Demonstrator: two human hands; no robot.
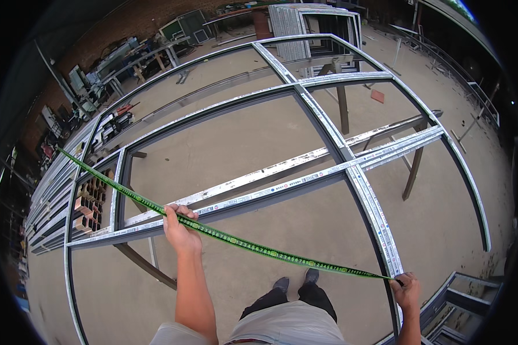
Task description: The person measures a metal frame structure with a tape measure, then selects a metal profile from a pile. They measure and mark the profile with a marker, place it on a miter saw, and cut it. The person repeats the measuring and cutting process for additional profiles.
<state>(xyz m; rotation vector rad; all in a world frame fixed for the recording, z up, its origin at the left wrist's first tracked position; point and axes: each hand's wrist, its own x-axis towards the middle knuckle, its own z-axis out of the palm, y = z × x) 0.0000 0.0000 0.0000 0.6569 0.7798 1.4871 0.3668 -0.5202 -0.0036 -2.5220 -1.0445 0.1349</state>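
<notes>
A long green tape measure blade (pixel 253 247) runs slantwise over a large window frame (pixel 371 201) covered in white printed film. My left hand (pixel 181 230) is closed around the blade partway along, above the frame's near bar. My right hand (pixel 407 291) pinches the blade's right end against the right-hand crossbar of the frame. Between my hands the blade sags slightly. Its other end reaches past the frame's left edge at the far left, and I cannot make out the tape's case.
A pale beam (pixel 259 175) and dark legs (pixel 414 172) support the frame. Long profiles (pixel 46 210) lie stacked at the left. More frames (pixel 288 31) stand at the back, and another frame (pixel 469 299) is at the near right. A reddish brick-like piece (pixel 377 96) lies on the floor.
</notes>
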